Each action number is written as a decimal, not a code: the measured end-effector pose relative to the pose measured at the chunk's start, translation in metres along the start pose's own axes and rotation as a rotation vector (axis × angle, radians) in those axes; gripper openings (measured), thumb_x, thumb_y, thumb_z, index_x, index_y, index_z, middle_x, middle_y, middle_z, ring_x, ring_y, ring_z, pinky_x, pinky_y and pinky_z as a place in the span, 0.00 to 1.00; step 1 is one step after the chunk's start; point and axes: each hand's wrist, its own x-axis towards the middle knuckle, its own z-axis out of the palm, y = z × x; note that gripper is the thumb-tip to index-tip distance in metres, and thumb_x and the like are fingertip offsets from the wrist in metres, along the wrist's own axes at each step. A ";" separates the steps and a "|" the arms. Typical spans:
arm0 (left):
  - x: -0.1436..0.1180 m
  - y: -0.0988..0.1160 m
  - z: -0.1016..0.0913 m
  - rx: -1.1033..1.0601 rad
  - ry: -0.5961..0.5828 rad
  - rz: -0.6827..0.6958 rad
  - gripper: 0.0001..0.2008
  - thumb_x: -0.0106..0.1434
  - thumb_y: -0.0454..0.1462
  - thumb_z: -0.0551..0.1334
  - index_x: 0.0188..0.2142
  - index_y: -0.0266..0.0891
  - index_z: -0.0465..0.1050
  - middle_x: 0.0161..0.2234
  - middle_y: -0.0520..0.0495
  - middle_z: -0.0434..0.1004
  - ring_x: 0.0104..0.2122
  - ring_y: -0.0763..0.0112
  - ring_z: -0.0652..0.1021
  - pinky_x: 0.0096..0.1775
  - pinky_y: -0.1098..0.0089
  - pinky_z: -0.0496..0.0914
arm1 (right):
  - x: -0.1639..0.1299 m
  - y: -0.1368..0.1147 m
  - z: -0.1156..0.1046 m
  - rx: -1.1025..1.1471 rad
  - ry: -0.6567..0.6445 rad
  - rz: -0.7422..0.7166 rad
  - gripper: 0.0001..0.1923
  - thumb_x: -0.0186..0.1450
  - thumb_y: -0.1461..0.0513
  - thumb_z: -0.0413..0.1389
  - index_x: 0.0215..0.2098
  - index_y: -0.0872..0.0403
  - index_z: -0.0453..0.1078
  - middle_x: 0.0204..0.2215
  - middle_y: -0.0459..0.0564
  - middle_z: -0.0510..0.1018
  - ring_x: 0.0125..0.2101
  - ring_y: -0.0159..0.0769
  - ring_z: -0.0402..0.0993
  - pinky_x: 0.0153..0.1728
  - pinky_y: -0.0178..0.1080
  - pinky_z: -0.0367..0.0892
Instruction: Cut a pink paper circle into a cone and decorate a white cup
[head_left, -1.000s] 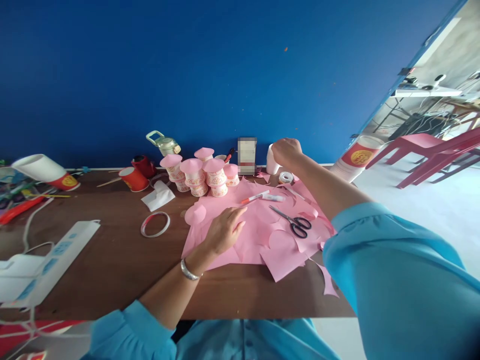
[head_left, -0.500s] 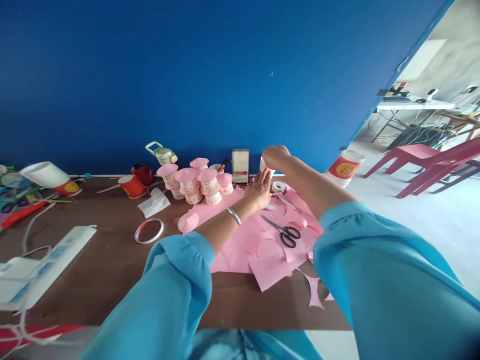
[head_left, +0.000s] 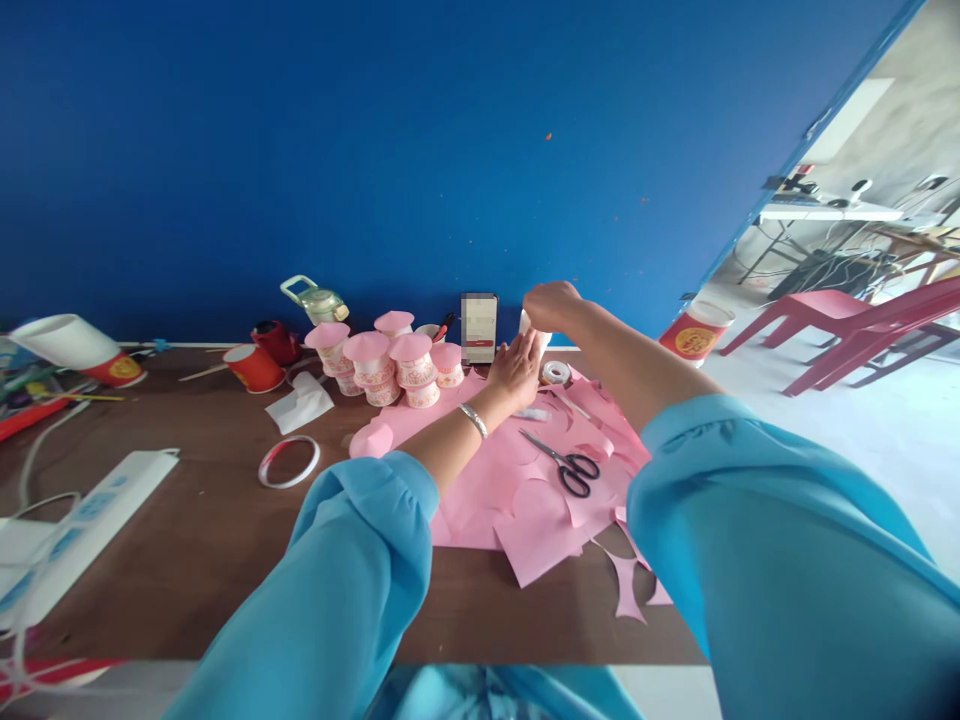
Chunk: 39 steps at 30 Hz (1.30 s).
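Near the wall, my left hand (head_left: pixel 516 370) is wrapped against the side of a white paper cup (head_left: pixel 525 322), mostly hidden by my hands. Above it, my right hand (head_left: pixel 551 304) has its fingers bent down over the top of the same cup. What the right fingertips pinch is hidden. Pink paper sheets and scraps (head_left: pixel 480 505) lie under my forearms. On them rest black-handled scissors (head_left: pixel 576 472) and, beside my hands, a small white roll of tape (head_left: pixel 556 372). Left of my hands, several patterned paper cups (head_left: pixel 373 375) stand stacked under pink paper cones.
A phone (head_left: pixel 480 330) leans on the blue wall. Red paper cups (head_left: pixel 253 369), a bottle (head_left: pixel 319 303), a tape ring (head_left: pixel 289 462) and a white power strip (head_left: pixel 94 535) are on the left. A red-and-white cup (head_left: pixel 696 333) stands at the right edge, near a pink chair (head_left: pixel 832 320).
The view has shifted slightly, so things on the left appear farther left. Both hands stay at the white cup, with barely any change in grip.
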 end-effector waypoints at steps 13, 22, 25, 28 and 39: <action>-0.063 -0.010 -0.044 -0.922 0.172 0.061 0.46 0.67 0.49 0.68 0.76 0.46 0.45 0.76 0.29 0.52 0.70 0.41 0.67 0.64 0.44 0.70 | -0.119 -0.006 -0.021 1.264 0.539 0.009 0.11 0.67 0.55 0.59 0.35 0.55 0.74 0.27 0.50 0.78 0.29 0.36 0.76 0.35 0.41 0.75; -0.177 -0.043 -0.054 -0.927 0.283 -0.089 0.32 0.61 0.51 0.73 0.60 0.41 0.72 0.60 0.38 0.78 0.62 0.48 0.76 0.64 0.50 0.70 | -0.179 -0.109 0.089 1.437 0.072 -0.075 0.21 0.71 0.49 0.55 0.33 0.56 0.76 0.29 0.52 0.82 0.27 0.34 0.80 0.28 0.36 0.75; -0.199 -0.050 -0.046 -0.816 0.127 -0.194 0.29 0.61 0.53 0.71 0.55 0.39 0.74 0.54 0.39 0.82 0.54 0.49 0.81 0.55 0.52 0.76 | -0.176 -0.109 0.108 1.236 0.155 -0.039 0.15 0.71 0.55 0.55 0.30 0.55 0.76 0.25 0.48 0.80 0.24 0.34 0.77 0.27 0.36 0.70; -0.208 -0.050 -0.041 -0.690 0.031 -0.213 0.30 0.61 0.52 0.71 0.57 0.39 0.72 0.55 0.39 0.82 0.54 0.49 0.81 0.54 0.52 0.77 | -0.176 -0.107 0.123 1.085 0.222 -0.024 0.12 0.70 0.61 0.55 0.31 0.54 0.76 0.29 0.49 0.82 0.28 0.35 0.77 0.32 0.37 0.69; -0.216 -0.056 -0.035 -0.563 0.013 -0.091 0.33 0.62 0.47 0.71 0.64 0.44 0.68 0.61 0.39 0.78 0.60 0.47 0.79 0.59 0.50 0.75 | -0.188 -0.127 0.147 0.569 0.280 -0.206 0.12 0.74 0.63 0.54 0.49 0.53 0.79 0.48 0.57 0.82 0.48 0.44 0.76 0.49 0.42 0.71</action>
